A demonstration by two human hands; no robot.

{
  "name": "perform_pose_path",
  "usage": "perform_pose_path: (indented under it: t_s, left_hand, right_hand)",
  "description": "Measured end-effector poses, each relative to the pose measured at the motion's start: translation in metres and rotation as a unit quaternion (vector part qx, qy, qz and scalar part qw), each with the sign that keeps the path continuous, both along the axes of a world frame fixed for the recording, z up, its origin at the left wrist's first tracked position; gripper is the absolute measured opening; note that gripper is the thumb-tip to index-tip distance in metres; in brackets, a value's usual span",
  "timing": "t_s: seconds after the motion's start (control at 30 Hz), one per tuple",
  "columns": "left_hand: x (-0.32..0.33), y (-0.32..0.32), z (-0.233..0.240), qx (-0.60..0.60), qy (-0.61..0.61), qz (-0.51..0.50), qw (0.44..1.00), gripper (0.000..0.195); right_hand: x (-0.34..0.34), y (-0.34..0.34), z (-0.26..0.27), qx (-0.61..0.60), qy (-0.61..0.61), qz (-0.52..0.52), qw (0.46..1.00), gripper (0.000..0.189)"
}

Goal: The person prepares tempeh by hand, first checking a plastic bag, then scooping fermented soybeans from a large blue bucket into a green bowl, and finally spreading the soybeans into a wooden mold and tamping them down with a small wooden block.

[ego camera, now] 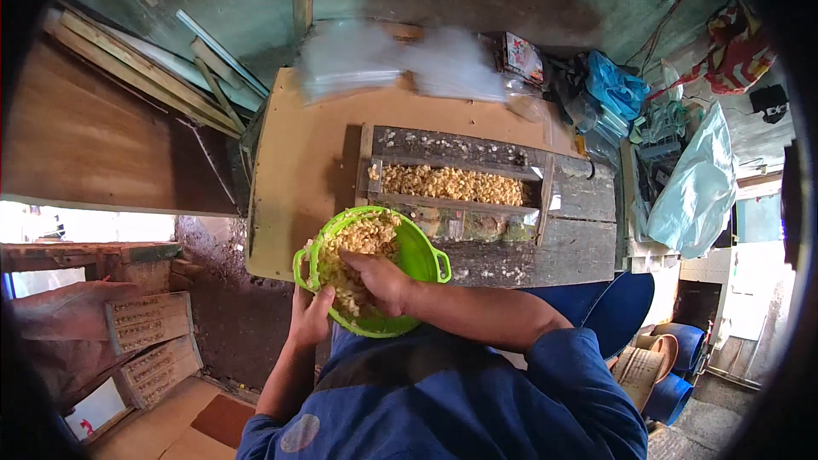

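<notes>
A bright green plastic basin [416, 250] with two loop handles is held tilted close to my body, at the table's front edge. My left hand [309, 314] grips its rim near the left handle, thumb on top. Inside it my right hand [382, 282] touches a heap of pale yellow beans [365, 235]; its fingertips are partly hidden among them, so its grasp is unclear. Just beyond the basin, a wooden mould [447, 206] rests on dark weathered boards [447, 140]. More of the beans [450, 184] fill most of its long slot, with a darker gap at the right end.
Clear plastic bags [454, 80] lie along the back of the tan tabletop [307, 115]. A blue bag [613, 84] and a large pale plastic sheet [695, 188] are at the right. Wooden planks [147, 70] lean at the left. A blue drum [618, 313] stands below the table's right side.
</notes>
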State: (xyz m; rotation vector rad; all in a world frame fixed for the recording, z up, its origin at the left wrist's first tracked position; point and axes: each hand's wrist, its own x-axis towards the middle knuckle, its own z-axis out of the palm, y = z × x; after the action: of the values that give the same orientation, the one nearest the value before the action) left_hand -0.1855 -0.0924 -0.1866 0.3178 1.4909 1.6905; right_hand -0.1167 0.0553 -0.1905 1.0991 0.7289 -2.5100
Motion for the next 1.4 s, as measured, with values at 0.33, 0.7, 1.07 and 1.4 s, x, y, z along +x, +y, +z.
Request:
perform_pose_path:
  t_s: [0.33,0.7,1.07,1.4]
  left_hand:
    - [-0.011,0.002,-0.014,0.006,-0.059,0.012,0.998,0.072]
    - [-0.017,-0.015,-0.02,0.062,-0.068,0.07,0.993,0.079]
    - [-0.015,-0.037,-0.022,-0.011,-0.059,0.105,0.993,0.085]
    - [-0.019,-0.028,-0.027,0.015,-0.047,0.087,0.995,0.076]
  right_hand:
    - [0.016,0.05,0.002,-0.093,0.016,-0.133,0.987,0.031]
    - [-0.013,0.153,-0.003,0.278,-0.036,-0.131,0.951,0.038]
    - [-0.027,0.16,-0.024,0.747,0.039,0.281,0.601,0.03]
    - [-0.012,0.138,0.018,0.66,0.039,0.163,0.732,0.024]
